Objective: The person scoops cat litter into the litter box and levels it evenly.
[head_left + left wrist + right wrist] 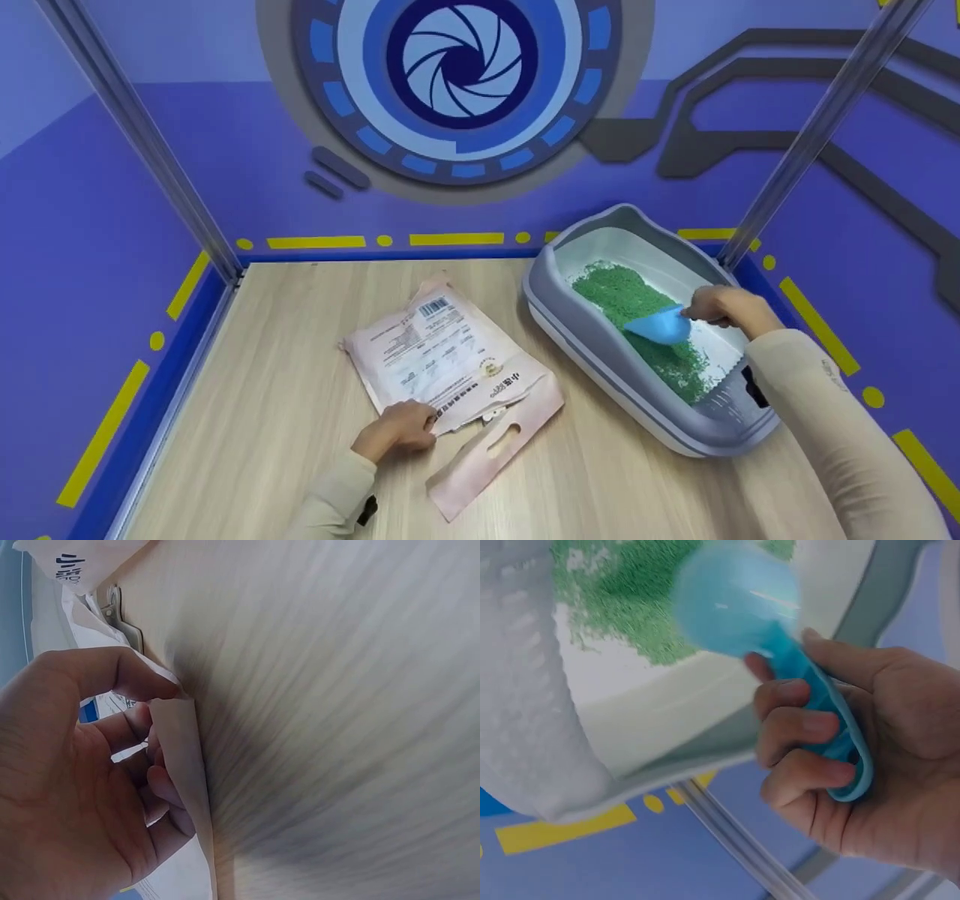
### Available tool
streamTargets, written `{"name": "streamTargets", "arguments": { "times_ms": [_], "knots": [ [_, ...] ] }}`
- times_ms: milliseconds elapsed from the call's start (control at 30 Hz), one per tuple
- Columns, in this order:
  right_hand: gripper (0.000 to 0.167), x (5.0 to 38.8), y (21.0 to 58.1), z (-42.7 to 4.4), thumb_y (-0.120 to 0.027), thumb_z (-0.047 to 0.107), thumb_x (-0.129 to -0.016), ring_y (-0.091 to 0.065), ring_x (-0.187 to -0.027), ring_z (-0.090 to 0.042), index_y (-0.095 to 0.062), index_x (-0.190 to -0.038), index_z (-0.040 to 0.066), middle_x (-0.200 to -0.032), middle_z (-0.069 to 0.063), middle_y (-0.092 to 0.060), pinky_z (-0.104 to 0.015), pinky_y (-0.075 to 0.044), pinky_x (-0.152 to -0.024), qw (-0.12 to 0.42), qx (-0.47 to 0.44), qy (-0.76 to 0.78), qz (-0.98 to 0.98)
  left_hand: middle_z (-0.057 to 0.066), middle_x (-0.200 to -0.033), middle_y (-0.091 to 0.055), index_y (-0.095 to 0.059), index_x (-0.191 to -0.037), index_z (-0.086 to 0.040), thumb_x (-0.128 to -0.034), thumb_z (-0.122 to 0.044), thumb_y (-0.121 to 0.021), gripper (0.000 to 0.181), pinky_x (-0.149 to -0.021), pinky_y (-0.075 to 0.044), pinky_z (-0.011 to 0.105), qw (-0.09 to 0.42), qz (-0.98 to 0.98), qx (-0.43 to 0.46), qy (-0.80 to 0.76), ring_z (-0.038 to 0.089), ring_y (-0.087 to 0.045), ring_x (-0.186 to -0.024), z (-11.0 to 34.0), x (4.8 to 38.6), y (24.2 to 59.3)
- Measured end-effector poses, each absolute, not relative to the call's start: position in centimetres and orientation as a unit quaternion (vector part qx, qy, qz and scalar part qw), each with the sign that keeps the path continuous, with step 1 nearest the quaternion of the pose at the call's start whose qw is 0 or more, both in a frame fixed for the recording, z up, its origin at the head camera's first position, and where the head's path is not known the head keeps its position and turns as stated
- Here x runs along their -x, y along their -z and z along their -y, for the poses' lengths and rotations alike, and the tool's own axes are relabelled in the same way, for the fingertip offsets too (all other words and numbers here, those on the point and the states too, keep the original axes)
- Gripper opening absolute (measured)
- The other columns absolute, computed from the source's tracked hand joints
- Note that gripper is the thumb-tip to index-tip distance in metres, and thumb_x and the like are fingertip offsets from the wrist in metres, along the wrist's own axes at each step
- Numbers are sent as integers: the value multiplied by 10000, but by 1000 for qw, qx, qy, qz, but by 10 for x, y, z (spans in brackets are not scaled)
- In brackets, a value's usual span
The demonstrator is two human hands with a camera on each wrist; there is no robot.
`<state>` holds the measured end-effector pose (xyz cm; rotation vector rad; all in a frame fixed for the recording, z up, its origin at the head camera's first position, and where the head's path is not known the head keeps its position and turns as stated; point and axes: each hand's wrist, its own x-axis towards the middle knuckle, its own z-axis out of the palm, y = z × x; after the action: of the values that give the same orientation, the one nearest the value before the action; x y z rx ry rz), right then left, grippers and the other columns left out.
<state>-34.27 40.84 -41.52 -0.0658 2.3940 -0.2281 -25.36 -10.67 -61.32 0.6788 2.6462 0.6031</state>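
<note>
My right hand (726,307) grips the handle of a light blue scoop (661,325), its fingers curled round it in the right wrist view. The scoop's bowl is over green litter granules (619,296) spread inside a grey and white litter box (541,281). A pale pink printed bag (442,352) lies flat on the table, torn across its near end. At that end my left hand (401,427) pinches the bag's edge (180,742) between thumb and fingers, as the left wrist view shows. How full the bag is cannot be seen.
A torn pink strip with a handle hole (495,454) lies by the bag's near end. Beside it, a small metallic-looking piece (124,622) shows at the opening. Purple panels and metal posts (817,142) border the wooden table (277,337).
</note>
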Motion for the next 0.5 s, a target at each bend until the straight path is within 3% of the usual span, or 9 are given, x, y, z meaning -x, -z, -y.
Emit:
{"name": "streamTargets", "arguments": {
  "times_ms": [133, 233, 367, 500],
  "knots": [
    [328, 341, 417, -404, -493, 295, -1059, -306, -520, -45, -515, -777, 129, -584, 78, -357, -208, -298, -517, 371, 15, 103, -923, -78, -608, -342, -408, -640, -159, -677, -83, -568, 181, -531, -223, 273, 172, -932, -238, -212, 107, -316, -564, 106, 253, 613],
    [306, 339, 405, -400, -534, 329, -1039, -299, -527, -34, -621, -844, 110, -595, 83, -380, -190, -285, -515, 407, 4, 70, -911, -79, -607, -344, -406, -641, -166, -673, -84, -575, 190, -536, -223, 276, 175, -934, -233, -209, 112, -318, -565, 105, 253, 614],
    [342, 339, 384, -402, -539, 343, -1030, -277, -526, -29, -717, -1068, 54, -601, 85, -385, -195, -261, -522, 424, 16, 10, -905, -82, -608, -354, -415, -642, -171, -671, -90, -581, 186, -541, -234, 274, 178, -933, -233, -208, 110, -329, -567, 104, 253, 616],
    [322, 342, 385, -409, -532, 308, -1030, -304, -522, -47, -620, -896, 29, -595, 66, -377, -227, -302, -550, 364, 0, 22, -931, -82, -610, -355, -419, -646, -166, -675, -87, -579, 180, -538, -238, 268, 175, -931, -241, -210, 107, -332, -567, 104, 253, 615]
  ]
}}
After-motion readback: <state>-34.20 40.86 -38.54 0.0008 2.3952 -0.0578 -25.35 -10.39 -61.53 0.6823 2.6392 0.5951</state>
